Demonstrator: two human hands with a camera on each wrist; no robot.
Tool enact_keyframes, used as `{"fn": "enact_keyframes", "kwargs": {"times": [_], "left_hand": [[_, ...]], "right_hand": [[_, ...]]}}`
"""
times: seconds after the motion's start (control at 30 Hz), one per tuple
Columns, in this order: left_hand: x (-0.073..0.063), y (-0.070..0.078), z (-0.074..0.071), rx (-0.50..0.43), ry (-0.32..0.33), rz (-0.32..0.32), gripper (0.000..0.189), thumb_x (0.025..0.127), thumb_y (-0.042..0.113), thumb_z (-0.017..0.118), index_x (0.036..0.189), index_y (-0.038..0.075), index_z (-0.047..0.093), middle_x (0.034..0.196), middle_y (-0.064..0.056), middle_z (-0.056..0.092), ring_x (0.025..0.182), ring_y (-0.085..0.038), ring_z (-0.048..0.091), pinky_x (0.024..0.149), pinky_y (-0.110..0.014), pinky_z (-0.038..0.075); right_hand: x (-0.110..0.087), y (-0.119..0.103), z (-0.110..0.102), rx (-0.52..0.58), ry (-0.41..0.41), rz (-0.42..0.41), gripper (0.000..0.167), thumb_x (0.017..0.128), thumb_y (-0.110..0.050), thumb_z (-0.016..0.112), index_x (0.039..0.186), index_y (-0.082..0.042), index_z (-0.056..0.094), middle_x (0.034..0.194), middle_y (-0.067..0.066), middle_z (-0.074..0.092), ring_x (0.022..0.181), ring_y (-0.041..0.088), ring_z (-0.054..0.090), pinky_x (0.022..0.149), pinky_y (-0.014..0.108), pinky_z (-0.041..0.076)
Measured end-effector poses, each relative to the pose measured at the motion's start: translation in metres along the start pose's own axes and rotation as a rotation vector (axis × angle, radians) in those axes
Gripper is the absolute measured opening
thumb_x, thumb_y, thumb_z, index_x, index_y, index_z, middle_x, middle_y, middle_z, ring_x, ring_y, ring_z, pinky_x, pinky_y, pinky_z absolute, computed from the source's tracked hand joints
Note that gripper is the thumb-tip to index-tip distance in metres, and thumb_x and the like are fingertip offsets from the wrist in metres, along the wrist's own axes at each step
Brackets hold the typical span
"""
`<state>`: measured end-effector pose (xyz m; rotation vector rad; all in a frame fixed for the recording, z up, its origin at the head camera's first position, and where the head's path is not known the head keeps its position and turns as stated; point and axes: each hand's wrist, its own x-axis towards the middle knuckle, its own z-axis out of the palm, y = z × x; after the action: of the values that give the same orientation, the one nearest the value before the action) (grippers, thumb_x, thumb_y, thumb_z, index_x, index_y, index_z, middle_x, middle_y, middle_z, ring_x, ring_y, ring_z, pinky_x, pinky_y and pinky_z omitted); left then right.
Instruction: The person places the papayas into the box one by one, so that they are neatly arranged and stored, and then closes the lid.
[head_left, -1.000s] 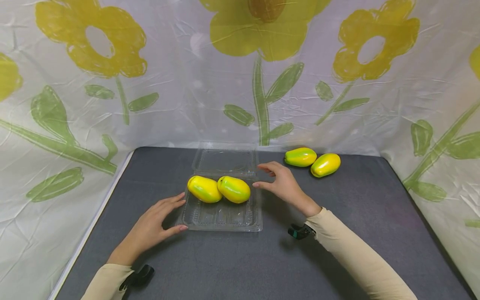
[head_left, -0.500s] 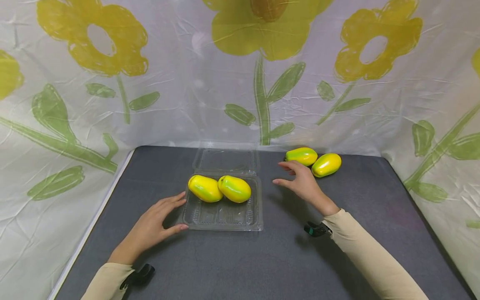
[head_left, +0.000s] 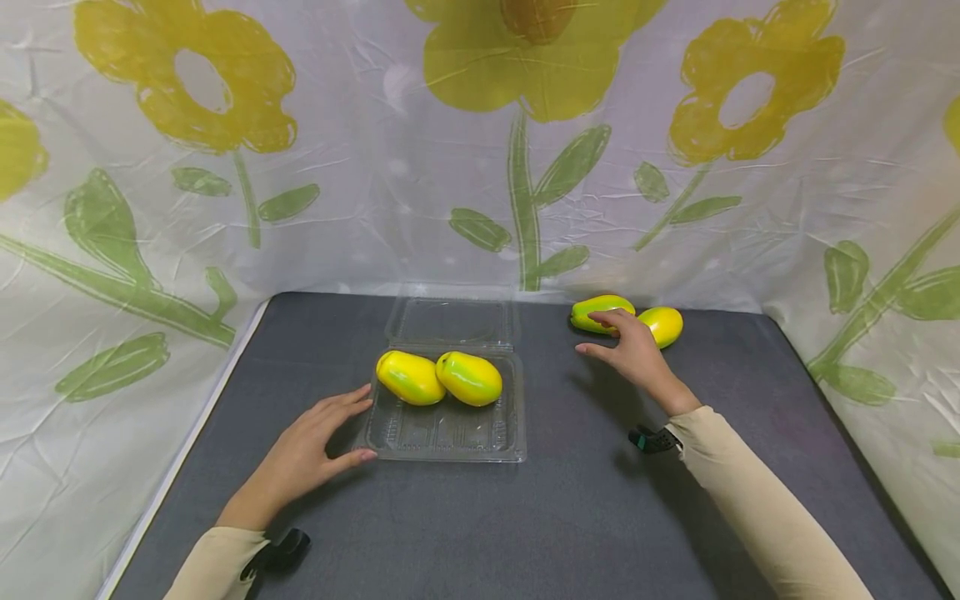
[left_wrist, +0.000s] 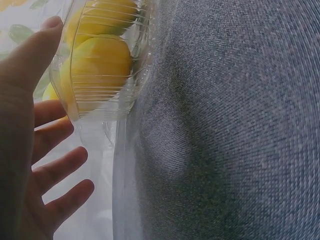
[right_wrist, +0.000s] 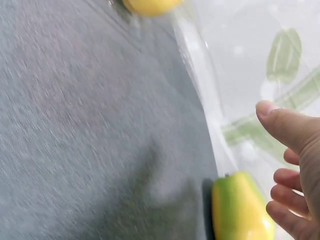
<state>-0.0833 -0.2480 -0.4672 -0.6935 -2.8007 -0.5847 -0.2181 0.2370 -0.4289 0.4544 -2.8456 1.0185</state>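
Note:
A clear plastic clamshell box (head_left: 442, 442) lies open on the table, its lid (head_left: 453, 321) folded back. Side by side in its base rest two yellow-green, papaya-like fruits, the left one (head_left: 408, 379) and the right one (head_left: 470, 379). My left hand (head_left: 300, 454) has its fingers spread, fingertips and thumb right at the box's left rim. Two more such fruits are at the back right: one (head_left: 588, 312) lies farther left, the other (head_left: 666, 325) partly behind my right hand (head_left: 637, 354). That hand holds nothing; its thumb and fingers are apart, and its fingertips overlap the left fruit.
The dark grey tabletop (head_left: 465, 533) reaches back to a white curtain (head_left: 360, 208) printed with yellow flowers. The curtain also rises along the left and right sides. Black straps with cameras sit at both wrists.
My right hand has moved away from the box, right and back, to the two fruits at the back right. The left hand and the box have stayed in place.

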Motion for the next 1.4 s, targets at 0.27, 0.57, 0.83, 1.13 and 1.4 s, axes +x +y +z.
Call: {"fn": "enact_keyframes", "kwargs": {"times": [0.27,0.57,0.83,1.13,1.4], "left_hand": [[0.0,-0.001,0.0,-0.002,0.005,0.006,0.076,0.079,0.05,0.079,0.141,0.014,0.055,0.154,-0.002,0.047,0.134,-0.026,0.05,0.105,-0.054,0.047],[0.0,-0.001,0.0,-0.002,0.015,0.02,0.076,0.078,0.049,0.08,0.141,0.013,0.055,0.154,-0.002,0.047,0.133,-0.026,0.051,0.105,-0.053,0.047],[0.0,-0.001,0.001,-0.001,0.017,0.018,0.076,0.077,0.046,0.082,0.141,0.013,0.055,0.154,-0.002,0.047,0.132,-0.025,0.052,0.105,-0.052,0.047],[0.0,0.002,-0.001,-0.009,0.008,0.005,0.076,0.077,0.045,0.082,0.141,0.014,0.055,0.154,-0.002,0.047,0.132,-0.026,0.052,0.105,-0.053,0.046],[-0.001,0.002,-0.001,-0.01,0.009,0.001,0.077,0.077,0.044,0.083,0.141,0.014,0.055,0.154,-0.002,0.047,0.132,-0.026,0.051,0.106,-0.052,0.046]], "right_hand": [[0.012,0.019,-0.006,-0.043,0.025,0.013,0.067,0.085,-0.039,0.078,0.138,-0.005,0.055,0.138,0.018,0.056,0.121,0.038,0.056,0.101,0.055,0.05],[0.029,0.03,-0.015,-0.065,0.039,-0.013,0.065,0.086,-0.031,0.078,0.139,-0.002,0.054,0.135,0.022,0.056,0.123,0.041,0.051,0.103,0.057,0.046],[0.04,0.036,-0.02,-0.116,0.013,-0.004,0.066,0.086,-0.037,0.077,0.139,-0.004,0.054,0.138,0.023,0.052,0.128,0.043,0.046,0.107,0.061,0.039],[0.051,0.045,-0.027,-0.116,-0.052,0.021,0.071,0.086,-0.041,0.076,0.141,-0.003,0.052,0.144,0.021,0.049,0.135,0.043,0.041,0.113,0.062,0.034],[0.057,0.054,-0.028,-0.117,-0.103,0.04,0.073,0.088,-0.045,0.073,0.142,-0.002,0.05,0.147,0.022,0.046,0.136,0.044,0.039,0.112,0.063,0.034]]}}
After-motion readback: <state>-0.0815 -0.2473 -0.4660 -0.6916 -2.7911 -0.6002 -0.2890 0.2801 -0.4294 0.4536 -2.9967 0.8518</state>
